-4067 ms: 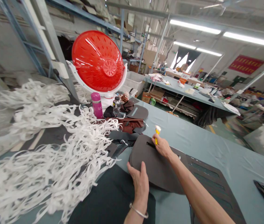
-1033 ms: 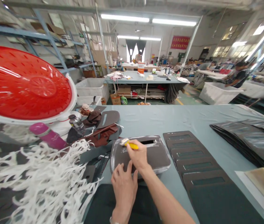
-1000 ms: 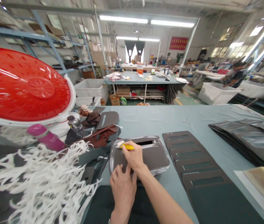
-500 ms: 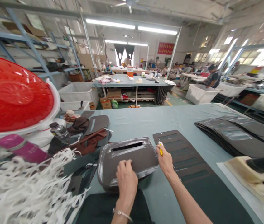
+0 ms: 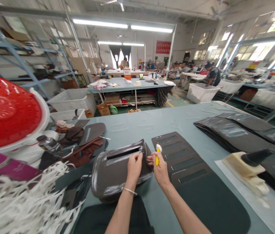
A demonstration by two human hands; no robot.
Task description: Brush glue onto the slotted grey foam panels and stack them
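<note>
Two grips are busy. My left grip (image 5: pixel 134 167) lies spread on the dark panel (image 5: pixel 118 177) on the table (image 5: pixel 176 122). My right grip (image 5: pixel 159 167) pinches a yellow brush (image 5: pixel 157 159). The panel looks light and bendy, so I'd hold its edges.

- Room to pass: the blue-grey table cover (image 5: pixel 152 122) lies open ahead of both hands, up to the table's far edge.
- Tight spot: the left hand (image 5: pixel 134 167) and right hand (image 5: pixel 160 170) sit close together, with only a narrow gap between them, above the glossy grey panel (image 5: pixel 118 175).
- Low obstacle on the right: slotted dark panels (image 5: pixel 183 159) lie flat, just beside the yellow-handled swab (image 5: pixel 157 159).
- Farther right: stacked panels (image 5: pixel 234 131) and a cream foam block (image 5: pixel 245 172) stand in the way.
- Crowded left: brown leather scraps (image 5: pixel 85 152), a water bottle (image 5: pixel 50 146), white paper strips (image 5: pixel 22 201) and a red colander (image 5: pixel 3 113) block passage.
</note>
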